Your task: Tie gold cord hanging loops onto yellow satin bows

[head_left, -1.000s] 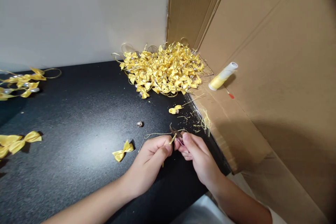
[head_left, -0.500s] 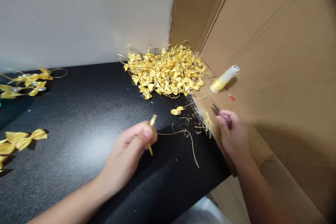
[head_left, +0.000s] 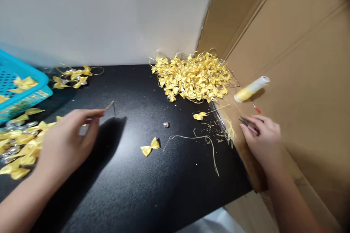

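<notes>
My left hand [head_left: 72, 140] is raised over the left part of the black table [head_left: 128, 185], thumb and fingertips pinched on a thin gold strand [head_left: 109, 105] whose tip sticks out. To its right lie a yellow ribbon bow [head_left: 150, 147], a small silvery bell [head_left: 166, 125] and a curling length of pale yellow thread [head_left: 188, 137]. Over the cardboard at the right, my right hand [head_left: 262, 138] is closed around small scissors [head_left: 247, 121] with a purple handle, blades pointing up and left. Another bow [head_left: 199, 116] with a bell and thread tails lies near the table's right edge.
Gold loops with bows form a big pile [head_left: 194, 76] at the back corner. A thread cone [head_left: 251, 89] stands beside a red-tipped item [head_left: 257, 110] on the cardboard. Thread scraps [head_left: 230, 131] lie at the edge. Leftward are a blue basket [head_left: 41, 76] and loose bows [head_left: 24, 156].
My left hand has moved left, away from the thread. A bow and a bell now lie where it was. The view has swung left, showing the basket. The right hand still holds the scissors.
</notes>
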Demonstrator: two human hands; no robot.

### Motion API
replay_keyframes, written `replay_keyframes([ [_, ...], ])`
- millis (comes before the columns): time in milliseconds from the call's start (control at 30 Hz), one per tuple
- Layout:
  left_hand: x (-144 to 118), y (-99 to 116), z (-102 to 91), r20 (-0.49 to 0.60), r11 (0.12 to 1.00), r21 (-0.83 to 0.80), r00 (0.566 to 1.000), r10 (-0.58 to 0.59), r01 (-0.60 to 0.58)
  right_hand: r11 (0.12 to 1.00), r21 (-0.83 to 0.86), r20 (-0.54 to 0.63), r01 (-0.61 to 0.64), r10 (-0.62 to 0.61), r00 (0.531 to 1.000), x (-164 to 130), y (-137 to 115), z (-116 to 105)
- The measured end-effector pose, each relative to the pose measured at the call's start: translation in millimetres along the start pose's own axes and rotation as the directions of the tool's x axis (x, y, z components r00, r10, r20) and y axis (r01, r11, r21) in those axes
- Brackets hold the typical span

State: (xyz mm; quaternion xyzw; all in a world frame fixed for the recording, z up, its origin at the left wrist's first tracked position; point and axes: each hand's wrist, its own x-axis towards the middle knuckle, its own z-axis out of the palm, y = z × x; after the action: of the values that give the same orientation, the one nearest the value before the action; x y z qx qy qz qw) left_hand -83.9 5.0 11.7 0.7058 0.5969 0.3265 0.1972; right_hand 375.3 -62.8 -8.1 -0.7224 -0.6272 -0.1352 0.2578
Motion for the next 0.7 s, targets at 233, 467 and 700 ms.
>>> replay_keyframes([
  [233, -10, -12, 14.9, 0.210, 0.887, 0.328, 0.941, 0.266, -0.325, 0.699, 0.568, 0.345, 0.434, -0.681, 0.646, 27, -131, 11],
  [467, -21, -13, 16.6, 0.191, 0.896, 0.271, 0.932, 0.307, -0.351, 0.507, 0.460, 0.484, 0.729, -0.832, 0.272, 44, -183, 25],
  [700, -26, 3, 18.3, 0.118, 0.898, 0.169, 0.913, 0.391, -0.406, 0.533, 0.497, 0.485, 0.684, -0.825, 0.290, 33, -175, 25],
])
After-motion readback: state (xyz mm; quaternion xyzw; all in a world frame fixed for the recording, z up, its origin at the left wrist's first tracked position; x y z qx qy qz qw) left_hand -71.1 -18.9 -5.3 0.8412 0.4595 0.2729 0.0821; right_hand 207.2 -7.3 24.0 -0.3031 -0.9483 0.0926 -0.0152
